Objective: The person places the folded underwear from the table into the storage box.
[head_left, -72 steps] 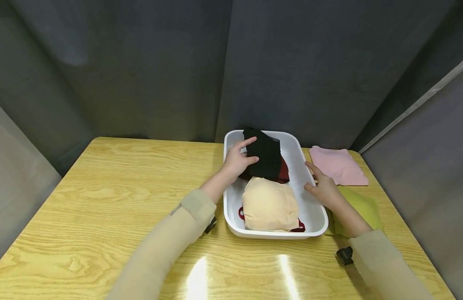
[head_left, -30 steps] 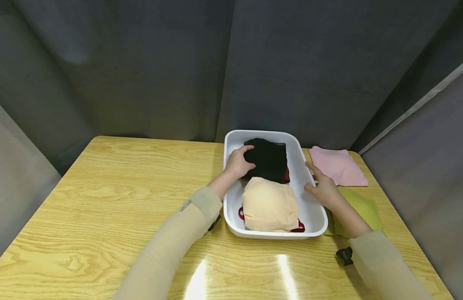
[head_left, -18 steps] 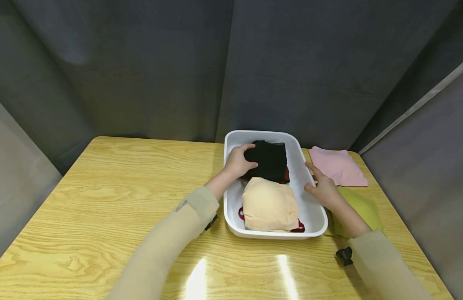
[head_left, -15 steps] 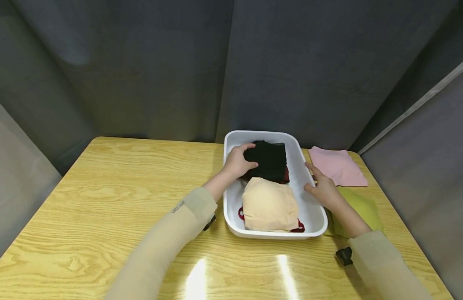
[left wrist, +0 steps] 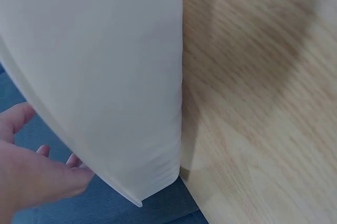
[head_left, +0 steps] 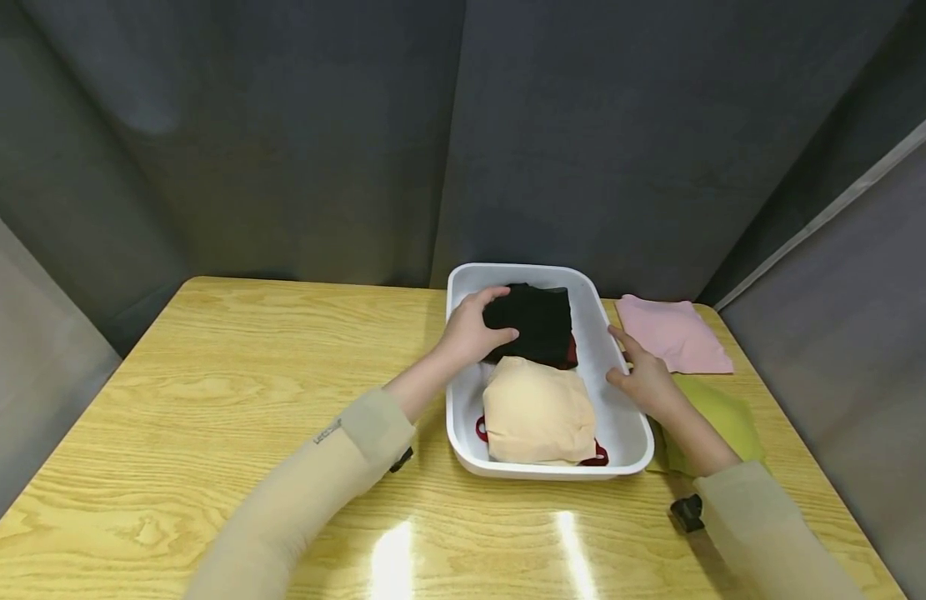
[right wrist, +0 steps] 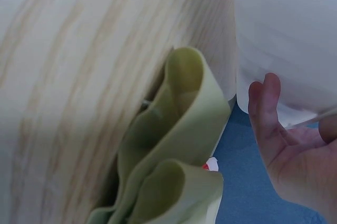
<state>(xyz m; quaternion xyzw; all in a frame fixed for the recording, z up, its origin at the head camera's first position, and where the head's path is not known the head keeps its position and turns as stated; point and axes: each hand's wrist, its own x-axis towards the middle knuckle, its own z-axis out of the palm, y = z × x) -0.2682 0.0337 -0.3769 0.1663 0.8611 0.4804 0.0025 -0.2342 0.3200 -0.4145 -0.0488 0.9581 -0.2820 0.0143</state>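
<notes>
My left hand [head_left: 470,327] reaches over the near-left rim of a white plastic bin [head_left: 457,446], fingers and thumb spread over the left edge of a black folded garment [head_left: 533,323]. Whether the fingertips touch the cloth I cannot tell. Dark red cloth [head_left: 571,352] shows under the black one. In front of it lies a cream folded garment [head_left: 539,412], with red straps [head_left: 598,455] peeking out below. My right hand [head_left: 652,385] holds the bin's right rim, thumb over the inside. In the right wrist view, fingers [right wrist: 269,105] rest against the bin's outer wall.
A pink folded cloth [head_left: 674,335] lies at the table's back right corner. Nearer, an olive-green folded cloth [head_left: 721,421] sits beside the bin, partly under the right forearm. Grey curtains [head_left: 320,150] enclose the wooden table [head_left: 207,417].
The black garment has come down from the bin's far edge and lies flatter on the red cloth. The left forearm has shifted slightly left and nearer; the right hand has stayed at the rim.
</notes>
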